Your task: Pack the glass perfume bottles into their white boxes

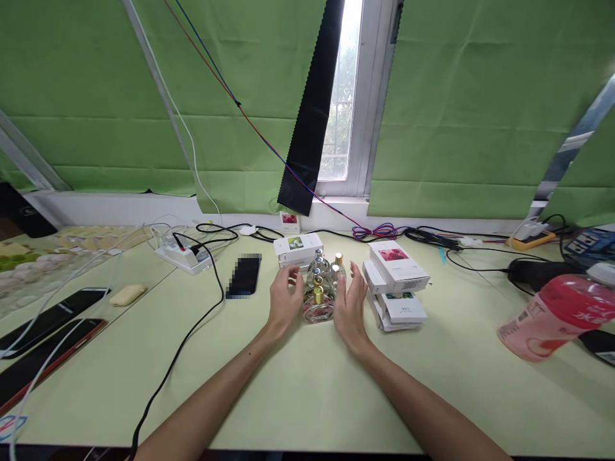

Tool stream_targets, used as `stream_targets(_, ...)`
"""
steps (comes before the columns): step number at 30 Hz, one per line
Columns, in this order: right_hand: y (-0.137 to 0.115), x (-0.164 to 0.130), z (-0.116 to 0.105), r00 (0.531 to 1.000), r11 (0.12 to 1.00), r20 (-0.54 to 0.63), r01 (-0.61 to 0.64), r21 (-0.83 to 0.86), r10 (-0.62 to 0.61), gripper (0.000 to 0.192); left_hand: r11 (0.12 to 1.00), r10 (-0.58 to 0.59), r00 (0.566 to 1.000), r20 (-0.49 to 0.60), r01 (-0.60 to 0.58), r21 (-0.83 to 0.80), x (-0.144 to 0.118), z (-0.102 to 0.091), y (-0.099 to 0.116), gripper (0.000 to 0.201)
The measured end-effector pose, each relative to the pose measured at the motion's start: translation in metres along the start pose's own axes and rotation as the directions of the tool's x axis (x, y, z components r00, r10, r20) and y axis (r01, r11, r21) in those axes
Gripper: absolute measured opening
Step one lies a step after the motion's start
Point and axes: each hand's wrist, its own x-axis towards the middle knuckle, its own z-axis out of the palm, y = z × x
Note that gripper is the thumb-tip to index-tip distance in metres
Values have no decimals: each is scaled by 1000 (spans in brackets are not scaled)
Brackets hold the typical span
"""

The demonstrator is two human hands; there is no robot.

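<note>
Several small glass perfume bottles [319, 309] with gold and silver caps stand close together in the middle of the table. My left hand [285, 296] rests along their left side, its fingers lightly bent. On the right side, my right hand [352, 306] is cupped with thumb and fingers apart. The bottles sit between the two palms, and neither hand is wrapped round a single bottle. Some bottles at the back are partly hidden by those in front. Just right of my right hand is a stack of white boxes [402, 308] with small pictures on them.
Behind the bottles lie more white boxes [298, 251]. A black phone [246, 276] is to the left, near a power strip [185, 256] and a black cable [180, 349]. Two more phones [52, 317] lie far left. A pink drink bottle [552, 318] is at right.
</note>
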Motion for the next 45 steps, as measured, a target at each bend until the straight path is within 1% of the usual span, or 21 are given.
stream_targets(3,-4,-1,-2,998,999,25,51,-6,-51,52,999,43,999,19,-43,22,-1,0,4,17)
stream_targets(8,-9,-3,-6,980,981,42,194,-20,-193,48,1000,19,999,35,-19,6,-3,-1,7,16)
stream_targets(12,-10,-3,-11,934,941,119,339,-8,-336,48,995,90,993,69,-93,36,-4,0,4,17)
stream_targets(15,-6,0,-14,898,916,202,400,-8,-391,54,989,133,987,84,-138,49,-5,1,2,16)
stream_targets(19,-1,7,-16,855,892,294,452,-20,-427,67,989,129,989,78,-134,68,-4,-1,0,17)
stream_targets(23,3,13,-17,823,867,355,495,-64,-444,85,982,144,988,52,-149,114,-1,-3,-1,17)
stream_targets(25,4,15,-18,795,841,386,534,-81,-468,93,978,156,987,43,-160,135,0,-4,-1,17)
stream_targets(27,6,17,-18,761,813,417,576,-85,-496,97,973,166,985,44,-171,153,0,-5,-1,17)
stream_targets(29,8,19,-18,737,795,440,602,-83,-512,99,968,179,982,51,-185,168,0,-5,-1,17)
stream_targets(33,12,21,-17,722,773,451,626,-103,-524,99,961,191,980,62,-200,190,-2,-4,-2,15)
stream_targets(38,14,21,-16,697,726,456,672,-148,-553,101,956,186,979,83,-200,216,-3,-3,-4,15)
stream_targets(45,16,23,-15,692,706,444,688,-167,-569,99,955,190,975,113,-210,210,-4,-3,-9,15)
